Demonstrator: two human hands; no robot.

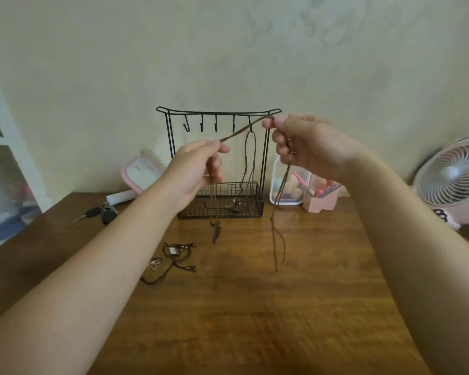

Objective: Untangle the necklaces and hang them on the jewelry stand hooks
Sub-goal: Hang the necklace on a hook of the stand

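Thin brown cord necklace stretched taut, slanting up rightward; our left hand pinches lower end, right hand upper.

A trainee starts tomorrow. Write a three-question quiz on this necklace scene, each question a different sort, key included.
1. True or false: every hook on the jewelry stand carries a necklace.
2. What do the left hand and right hand hold between them? A) brown cord necklace B) keys C) pen
3. Fill in: the tangled necklaces lie on the ___.
Key: 1 false; 2 A; 3 table.
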